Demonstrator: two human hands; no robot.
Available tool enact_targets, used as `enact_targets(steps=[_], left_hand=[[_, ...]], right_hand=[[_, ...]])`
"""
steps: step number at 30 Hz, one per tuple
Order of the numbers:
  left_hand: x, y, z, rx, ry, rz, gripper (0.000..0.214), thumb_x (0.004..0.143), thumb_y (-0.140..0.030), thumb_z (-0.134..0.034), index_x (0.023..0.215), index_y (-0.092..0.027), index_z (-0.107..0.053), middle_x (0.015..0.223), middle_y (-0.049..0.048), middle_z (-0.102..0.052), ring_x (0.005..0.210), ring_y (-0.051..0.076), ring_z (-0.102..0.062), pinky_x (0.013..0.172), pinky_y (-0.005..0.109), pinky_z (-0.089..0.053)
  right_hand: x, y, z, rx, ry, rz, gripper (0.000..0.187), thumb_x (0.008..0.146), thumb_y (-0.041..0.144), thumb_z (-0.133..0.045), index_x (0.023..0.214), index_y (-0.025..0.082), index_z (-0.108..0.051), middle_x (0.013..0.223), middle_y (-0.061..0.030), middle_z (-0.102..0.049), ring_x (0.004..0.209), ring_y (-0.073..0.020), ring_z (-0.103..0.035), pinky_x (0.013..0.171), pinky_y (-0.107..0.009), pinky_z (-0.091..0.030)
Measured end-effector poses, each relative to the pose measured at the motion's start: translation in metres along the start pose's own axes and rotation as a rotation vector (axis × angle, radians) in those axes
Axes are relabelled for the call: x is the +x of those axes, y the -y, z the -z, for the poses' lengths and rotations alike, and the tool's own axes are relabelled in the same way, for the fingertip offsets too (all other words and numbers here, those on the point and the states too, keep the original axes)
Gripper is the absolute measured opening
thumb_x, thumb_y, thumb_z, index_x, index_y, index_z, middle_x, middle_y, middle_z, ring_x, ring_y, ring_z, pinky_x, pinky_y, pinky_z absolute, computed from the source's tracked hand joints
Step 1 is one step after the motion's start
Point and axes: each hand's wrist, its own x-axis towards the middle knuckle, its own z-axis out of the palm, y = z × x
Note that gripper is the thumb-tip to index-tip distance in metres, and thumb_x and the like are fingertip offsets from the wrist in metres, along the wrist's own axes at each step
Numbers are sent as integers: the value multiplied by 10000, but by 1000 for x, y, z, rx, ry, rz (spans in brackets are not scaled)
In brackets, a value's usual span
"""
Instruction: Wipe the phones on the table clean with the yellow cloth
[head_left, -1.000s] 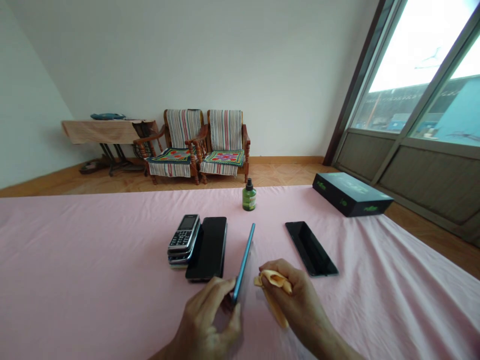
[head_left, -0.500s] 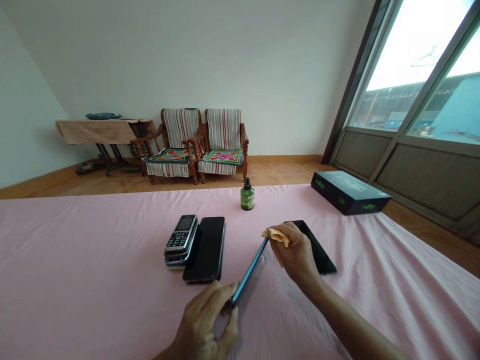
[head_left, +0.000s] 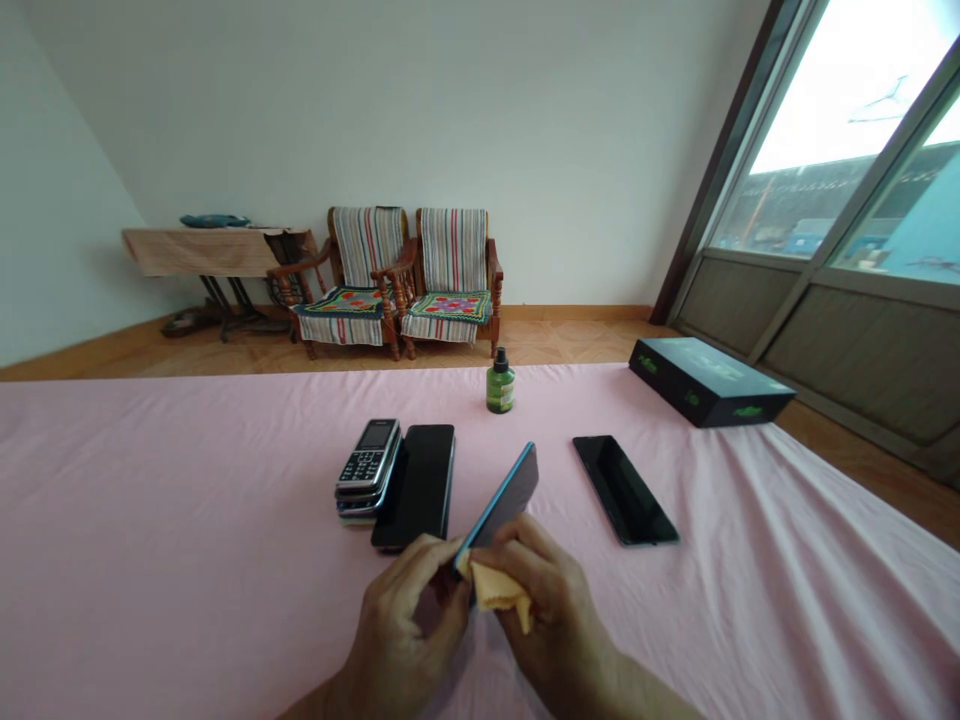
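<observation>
Right hand [head_left: 551, 600] partly hides phone [head_left: 510, 500]; forearms [head_left: 637, 688] cropped.

Window panes [head_left: 817, 130]: bright daylight came from two o'clock, their upper parts burnt out to white.
White wall [head_left: 480, 120]: was evenly but mutedly lit at twelve o'clock.
Black box [head_left: 709, 372]: showed a pale sheen across its lid at three o'clock.
Blue-edged smartphone [head_left: 517, 490]: looked dull grey across its face, near six o'clock.
Pink cloth [head_left: 187, 480]: held soft shadows in its folds toward four o'clock.
Dark frame [head_left: 718, 165]: slanted at two o'clock, stretched by wide-angle distortion.
</observation>
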Motion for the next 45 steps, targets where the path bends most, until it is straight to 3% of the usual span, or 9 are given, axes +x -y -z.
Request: enact_targets(steps=[5,11,17,24,28,35,40,45], left_hand=[[5,-2,1,-40,32,12,162,850,-118,-549,981,-187,-612,791,19,-627,706,154,-637,633,212,-515],[5,-2,0,37,-4,-40,123,840,-80,-522,853,-182,-589,713,5,-584,628,141,-598,582,206,-481],[3,0,-1,54,28,-72,221,868,-82,-538,1057,-181,-593,761,15,-605,650,145,-605,619,221,-499],[4,0,0,79,6,-112,200,870,-81,-526,1035,-169,-597,727,7,-583,617,137,-595,590,214,-495],[6,-1,-1,88,1,-133,203,867,-84,-529,1042,-160,-598,727,9,-587,606,134,-595,584,210,-500],[5,-1,-1,62,11,-142,265,868,-76,-523,1106,-167,-599,734,5,-583,609,133,-596,584,209,-505],[3,0,0,64,27,-139,270,869,-83,-532,1115,-175,-596,726,0,-570,617,140,-594,591,219,-507],[0,2,0,72,36,-167,291,871,-75,-527,1136,-178,-588,741,7,-585,631,144,-599,609,221,-514]], right_hand=[[-5,2,-8,19,2,87,286,841,61,-492,1048,188,-643,901,-78,-576,811,-182,-586,667,-264,-485],[6,-2,-2,-31,46,31,272,843,54,-484,1003,185,-659,881,-69,-557,788,-173,-576,659,-261,-476],[20,-11,12,-82,-65,-53,209,846,62,-499,872,195,-658,821,-33,-551,729,-148,-560,615,-235,-437],[37,-39,26,-173,-234,-96,118,863,157,-526,789,190,-611,759,-13,-535,696,-149,-530,623,-254,-392],[44,-54,32,-221,-309,-173,157,865,211,-536,713,190,-571,733,-5,-521,671,-146,-509,614,-254,-375],[52,-66,47,-241,-397,-271,165,847,270,-578,717,184,-634,713,-13,-580,664,-159,-536,622,-267,-380],[49,-73,45,-162,-474,-314,232,877,357,-547,872,174,-689,830,-56,-672,757,-183,-617,684,-282,-458],[50,-81,46,-99,-555,-336,289,873,421,-538,832,176,-684,820,-60,-684,757,-185,-631,691,-290,-484]])
